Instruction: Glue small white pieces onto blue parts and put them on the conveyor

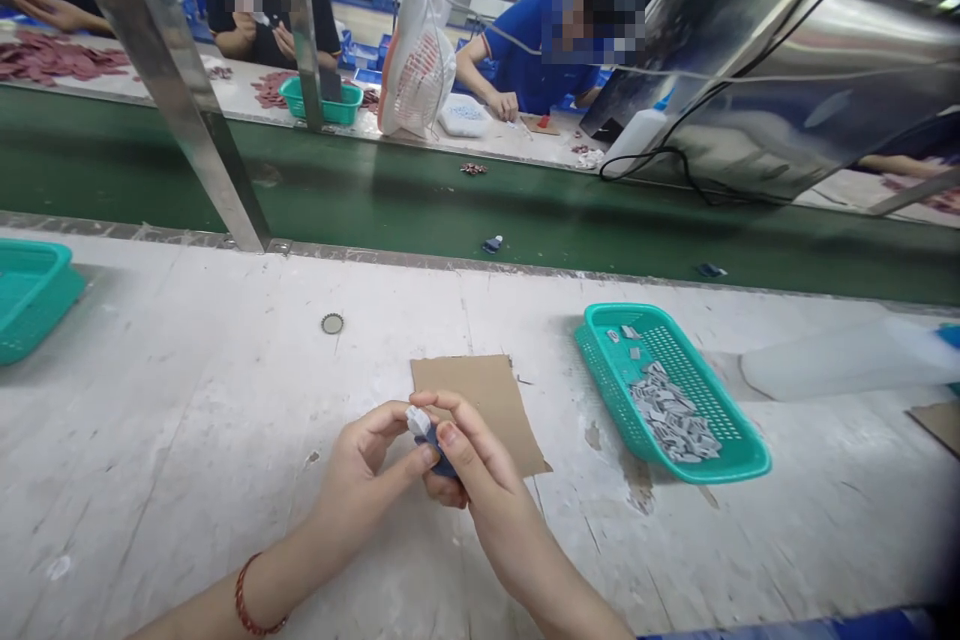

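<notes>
Between my two hands is a small dark-blue piece with a light grey end (418, 423), its kind not clear. My left hand (373, 460) pinches it from the left, thumb against its side. My right hand (484, 465) closes around its blue part, with the thumb on top and fingers beneath. Much of the piece is hidden by the fingers. Just beyond the hands, a piece of brown cardboard (487, 405) lies on the worktable. A green basket (600, 385) stands to the right, with many small grey pieces (675, 418) in it.
A bottle cap (332, 323) lies left of the cardboard. Another green basket (45, 305) stands far left, and a white bottle (840, 360) lies at right. A green conveyor belt (360, 200) with small blue pieces crosses behind, past a metal post (172, 90). Co-workers sit beyond.
</notes>
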Available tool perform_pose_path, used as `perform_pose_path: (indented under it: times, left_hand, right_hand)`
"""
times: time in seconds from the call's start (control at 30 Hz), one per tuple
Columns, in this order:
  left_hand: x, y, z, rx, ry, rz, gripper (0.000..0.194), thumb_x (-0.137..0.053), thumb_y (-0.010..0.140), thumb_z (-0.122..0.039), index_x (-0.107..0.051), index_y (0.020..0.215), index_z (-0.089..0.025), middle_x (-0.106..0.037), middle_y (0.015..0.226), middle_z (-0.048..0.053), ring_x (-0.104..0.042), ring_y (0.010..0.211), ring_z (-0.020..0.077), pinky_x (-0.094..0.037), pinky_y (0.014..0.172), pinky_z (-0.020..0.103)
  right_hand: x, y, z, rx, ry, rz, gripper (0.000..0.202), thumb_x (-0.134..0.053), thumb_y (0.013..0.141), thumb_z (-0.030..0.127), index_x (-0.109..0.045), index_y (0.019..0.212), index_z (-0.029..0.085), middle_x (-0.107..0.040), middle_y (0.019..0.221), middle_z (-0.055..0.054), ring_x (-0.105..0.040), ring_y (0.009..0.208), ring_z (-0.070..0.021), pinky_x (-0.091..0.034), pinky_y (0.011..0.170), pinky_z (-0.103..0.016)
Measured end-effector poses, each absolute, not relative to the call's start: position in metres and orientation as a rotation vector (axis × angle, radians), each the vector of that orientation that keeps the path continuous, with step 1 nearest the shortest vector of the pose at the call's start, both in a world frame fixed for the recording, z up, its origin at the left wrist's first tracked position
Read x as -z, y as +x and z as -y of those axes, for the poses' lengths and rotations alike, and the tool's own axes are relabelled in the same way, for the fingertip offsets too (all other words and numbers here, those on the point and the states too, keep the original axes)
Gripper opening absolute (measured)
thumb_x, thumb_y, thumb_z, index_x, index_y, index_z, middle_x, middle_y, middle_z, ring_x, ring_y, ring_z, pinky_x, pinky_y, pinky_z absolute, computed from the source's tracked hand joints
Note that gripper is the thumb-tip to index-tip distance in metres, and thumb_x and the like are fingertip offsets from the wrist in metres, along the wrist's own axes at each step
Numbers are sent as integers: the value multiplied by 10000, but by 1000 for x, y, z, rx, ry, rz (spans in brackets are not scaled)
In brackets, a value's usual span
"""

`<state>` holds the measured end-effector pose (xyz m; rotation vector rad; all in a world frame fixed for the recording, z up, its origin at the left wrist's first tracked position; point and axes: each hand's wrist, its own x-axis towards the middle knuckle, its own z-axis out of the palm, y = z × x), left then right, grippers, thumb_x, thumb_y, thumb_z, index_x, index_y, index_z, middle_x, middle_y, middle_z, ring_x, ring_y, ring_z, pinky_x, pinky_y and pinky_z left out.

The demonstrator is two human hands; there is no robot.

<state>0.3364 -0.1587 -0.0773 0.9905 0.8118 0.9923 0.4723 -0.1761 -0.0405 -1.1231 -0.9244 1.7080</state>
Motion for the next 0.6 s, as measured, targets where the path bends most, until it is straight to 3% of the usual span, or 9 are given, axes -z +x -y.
perform_pose_path:
  times: [0.13, 0.23, 0.3, 0.37, 0.43, 0.5, 0.53, 0.6]
  left_hand:
    - [76, 341, 162, -934, 1015, -735, 234, -669, 836, -368, -626, 1013, -222, -636, 985, 56, -581, 978, 223, -485, 843, 324]
    - [76, 349, 168, -842, 909, -762, 249, -659, 829, -439, -572, 932, -230, -608, 878, 26, -601, 819, 194, -508, 704, 299]
    - [76, 351, 167, -794, 839, -830, 269, -602, 857, -487, -512, 854, -234, -559, 738, -11, -580, 654, 165, -486, 612, 290]
    - [76, 349, 158, -837, 853, -895, 284, -557, 883, -494, -472, 816, -232, -527, 703, -23, -567, 629, 159, -471, 625, 297]
    - [76, 342, 138, -955, 928, -941, 269, -558, 888, -466, -457, 812, -228, -519, 734, -19, -563, 692, 161, -457, 681, 298]
    - [75, 331, 107, -1064, 1027, -980, 246, -579, 877, -426, -443, 828, -227, -503, 733, -23, -537, 693, 152, -439, 685, 289]
    - [74, 325, 88, -1099, 1075, -1010, 237, -581, 871, -408, -430, 837, -229, -493, 720, -29, -518, 655, 142, -430, 657, 281]
    - [71, 313, 48, -1137, 1216, -1099, 229, -574, 854, -372, -392, 836, -235, -478, 704, -44, -478, 573, 122, -410, 593, 263]
  right_hand:
    - [46, 472, 179, -1658, -1229, 958, 377, -514, 914, 564, -570, 1215, 343, -543, 1005, -20, -481, 806, -132, -408, 645, -216]
    - [51, 472, 183, -1681, -1296, 975, 518, -373, 929, 649, -496, 1335, 352, -541, 1114, -52, -505, 928, -175, -437, 724, -270]
    - [52, 476, 186, -1750, -1254, 1018, 620, -279, 932, 681, -386, 1433, 333, -558, 1008, -59, -517, 847, -172, -433, 692, -285]
    - [50, 489, 186, -1774, -1177, 1133, 648, -281, 942, 665, -329, 1472, 295, -554, 860, -36, -497, 722, -153, -409, 632, -275]
    - [45, 518, 183, -1641, -1202, 1270, 584, -316, 962, 613, -478, 1383, 241, -540, 763, -18, -469, 643, -140, -379, 587, -263]
    - [38, 563, 174, -1320, -1387, 1352, 526, -332, 972, 552, -683, 1092, 179, -534, 695, -23, -468, 608, -143, -362, 560, -265]
    - [36, 590, 169, -1099, -1502, 1376, 511, -354, 962, 529, -711, 956, 164, -522, 648, -20, -465, 588, -147, -361, 555, -268]
    - [33, 648, 155, -651, -1765, 1350, 454, -373, 943, 466, -703, 910, 157, -559, 657, -34, -505, 594, -167, -381, 551, -275]
